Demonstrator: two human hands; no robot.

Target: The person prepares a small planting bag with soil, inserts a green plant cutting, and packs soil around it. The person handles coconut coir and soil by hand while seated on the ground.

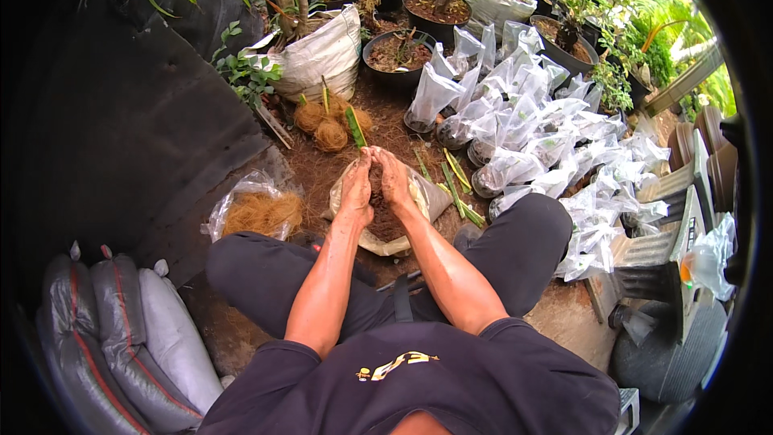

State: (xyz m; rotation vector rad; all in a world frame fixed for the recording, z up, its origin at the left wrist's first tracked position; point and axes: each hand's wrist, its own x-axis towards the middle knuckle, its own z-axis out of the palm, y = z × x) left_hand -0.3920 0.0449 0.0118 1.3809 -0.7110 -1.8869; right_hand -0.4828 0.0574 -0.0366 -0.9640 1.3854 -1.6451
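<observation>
My left hand and my right hand are closed together, palms facing, above an open pale sack of dark brown soil. A green leaf cutting with yellowish edges sticks up from between the fingertips. The fingers hide its lower end and whatever else lies between the palms. Soil clings to both hands. Just beyond them sit several brown fibre balls, with short leaf pieces poking out of some. More long leaf cuttings lie on the ground to the right of the sack.
Loose coconut fibre fills a clear bag at the left. Many clear plastic bags with dark bases crowd the right side. Potted plants and a white sack stand behind. Full grey sacks lean at lower left.
</observation>
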